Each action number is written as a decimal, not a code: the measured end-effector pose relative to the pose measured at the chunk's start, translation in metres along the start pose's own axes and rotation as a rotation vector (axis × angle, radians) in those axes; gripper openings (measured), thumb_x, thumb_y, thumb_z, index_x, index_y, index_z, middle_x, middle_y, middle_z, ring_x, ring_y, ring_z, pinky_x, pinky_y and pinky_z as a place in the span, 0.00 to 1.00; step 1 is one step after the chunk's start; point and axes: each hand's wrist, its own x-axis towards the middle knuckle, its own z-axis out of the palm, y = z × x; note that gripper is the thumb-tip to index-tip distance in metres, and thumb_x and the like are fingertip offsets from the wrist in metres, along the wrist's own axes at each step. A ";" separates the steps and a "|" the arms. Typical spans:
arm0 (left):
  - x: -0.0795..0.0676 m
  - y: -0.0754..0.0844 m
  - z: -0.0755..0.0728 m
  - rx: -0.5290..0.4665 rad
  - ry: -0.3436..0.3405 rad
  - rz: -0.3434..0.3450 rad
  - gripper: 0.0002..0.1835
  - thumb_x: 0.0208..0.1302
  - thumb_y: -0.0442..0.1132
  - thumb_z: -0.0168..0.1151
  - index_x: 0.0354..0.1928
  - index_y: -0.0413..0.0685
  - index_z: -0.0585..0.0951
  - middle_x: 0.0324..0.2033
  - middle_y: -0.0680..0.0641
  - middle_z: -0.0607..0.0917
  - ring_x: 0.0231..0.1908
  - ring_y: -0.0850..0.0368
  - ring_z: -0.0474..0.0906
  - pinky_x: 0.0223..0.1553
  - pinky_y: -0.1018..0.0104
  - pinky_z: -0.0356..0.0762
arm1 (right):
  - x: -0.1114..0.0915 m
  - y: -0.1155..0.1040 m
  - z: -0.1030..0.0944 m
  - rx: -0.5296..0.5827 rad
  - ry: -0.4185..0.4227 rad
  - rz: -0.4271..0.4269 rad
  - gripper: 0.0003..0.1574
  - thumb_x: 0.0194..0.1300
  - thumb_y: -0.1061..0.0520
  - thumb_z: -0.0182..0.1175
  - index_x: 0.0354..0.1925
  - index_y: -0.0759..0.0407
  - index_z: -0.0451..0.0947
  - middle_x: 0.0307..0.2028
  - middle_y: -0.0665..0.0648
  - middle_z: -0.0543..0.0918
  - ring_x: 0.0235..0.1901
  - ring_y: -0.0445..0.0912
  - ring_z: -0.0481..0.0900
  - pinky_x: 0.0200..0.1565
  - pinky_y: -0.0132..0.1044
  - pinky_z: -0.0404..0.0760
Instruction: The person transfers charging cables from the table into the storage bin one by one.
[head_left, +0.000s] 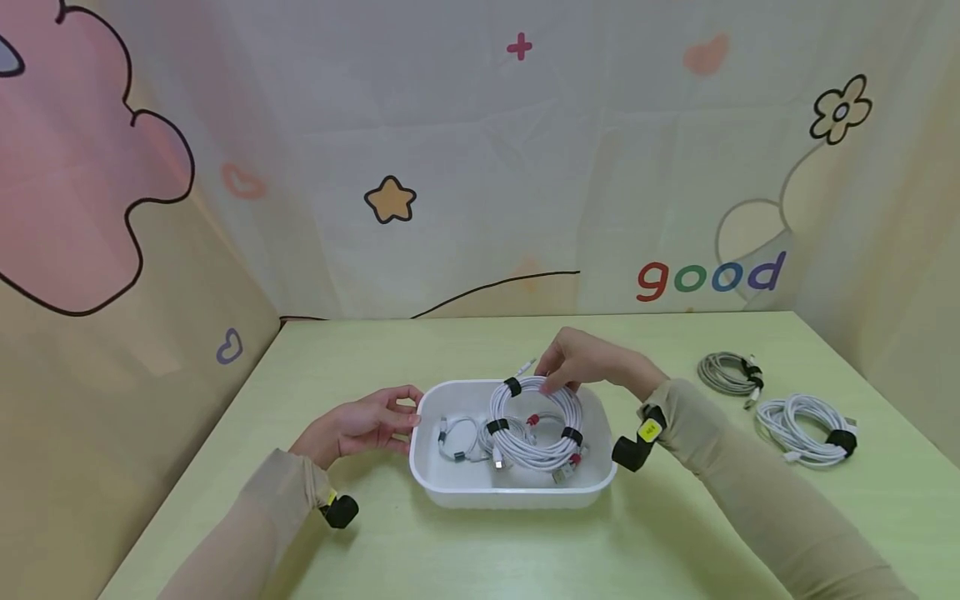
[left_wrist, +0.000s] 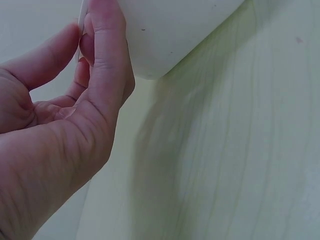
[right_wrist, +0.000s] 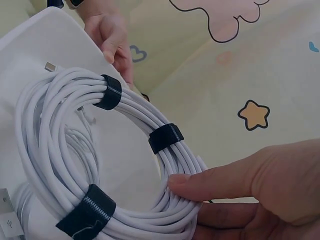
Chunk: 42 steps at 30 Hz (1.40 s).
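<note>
My right hand (head_left: 588, 360) pinches a coiled white USB cable (head_left: 543, 460) at its far edge, thumb on top in the right wrist view. Black hook-and-loop straps bind this coil, which hangs tilted over the right part of a white plastic bin (head_left: 517, 498). With thumb and fingers, my left hand (head_left: 367, 427) grips the bin's left rim, as the left wrist view also shows. Inside the bin lie a small, thin cable coil (head_left: 460, 457) at left and a cable with red ties (head_left: 533, 419), partly hidden under the held coil.
Right of the bin, a grey cable coil (head_left: 708, 375) with a black strap lies on the pale green table (head_left: 360, 550). Nearer stands out a second white cable coil (head_left: 780, 421). A printed curtain (head_left: 480, 150) hangs behind the table.
</note>
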 end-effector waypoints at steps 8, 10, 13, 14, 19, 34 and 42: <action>0.000 -0.003 -0.001 0.005 0.007 0.000 0.10 0.70 0.29 0.51 0.49 0.47 0.67 0.42 0.47 0.79 0.40 0.55 0.79 0.41 0.59 0.85 | 0.012 -0.013 0.018 0.003 -0.014 -0.036 0.10 0.58 0.62 0.67 0.41 0.63 0.86 0.31 0.54 0.85 0.26 0.41 0.76 0.29 0.30 0.79; 0.001 -0.004 -0.001 0.002 0.008 -0.002 0.10 0.70 0.29 0.51 0.49 0.47 0.67 0.42 0.47 0.79 0.40 0.55 0.79 0.42 0.59 0.85 | 0.013 -0.018 0.021 -0.008 -0.013 -0.042 0.10 0.58 0.62 0.67 0.40 0.62 0.86 0.31 0.54 0.84 0.26 0.41 0.75 0.28 0.30 0.79; 0.001 -0.004 -0.001 0.004 0.007 0.001 0.11 0.70 0.28 0.51 0.49 0.48 0.67 0.42 0.47 0.79 0.40 0.55 0.79 0.42 0.59 0.84 | 0.014 -0.024 0.027 -0.018 -0.010 -0.042 0.10 0.58 0.62 0.67 0.40 0.62 0.86 0.31 0.54 0.84 0.25 0.41 0.74 0.27 0.29 0.77; 0.001 -0.004 -0.001 0.003 0.006 0.001 0.10 0.69 0.29 0.51 0.49 0.48 0.67 0.42 0.47 0.79 0.41 0.55 0.79 0.42 0.59 0.84 | 0.015 -0.026 0.028 -0.022 -0.010 -0.045 0.10 0.58 0.62 0.67 0.40 0.62 0.85 0.31 0.53 0.84 0.25 0.41 0.74 0.27 0.29 0.77; 0.000 -0.003 -0.001 -0.001 0.006 -0.002 0.11 0.69 0.29 0.52 0.48 0.49 0.68 0.42 0.47 0.80 0.41 0.55 0.79 0.41 0.59 0.85 | 0.019 -0.032 0.035 -0.032 -0.013 -0.064 0.10 0.58 0.62 0.67 0.41 0.62 0.85 0.31 0.54 0.84 0.24 0.40 0.73 0.26 0.29 0.76; 0.001 0.000 -0.001 -0.014 -0.012 0.001 0.11 0.69 0.27 0.50 0.48 0.49 0.67 0.39 0.50 0.80 0.39 0.56 0.80 0.40 0.60 0.85 | 0.030 -0.045 0.047 -0.040 -0.017 -0.064 0.11 0.58 0.62 0.67 0.42 0.62 0.85 0.33 0.55 0.86 0.24 0.41 0.73 0.26 0.29 0.77; 0.000 0.000 0.000 -0.008 -0.012 0.000 0.11 0.69 0.28 0.52 0.48 0.48 0.67 0.39 0.49 0.80 0.38 0.57 0.80 0.40 0.60 0.85 | 0.027 -0.049 0.050 -0.115 0.038 -0.089 0.10 0.64 0.56 0.64 0.39 0.60 0.86 0.34 0.59 0.87 0.29 0.42 0.77 0.33 0.28 0.77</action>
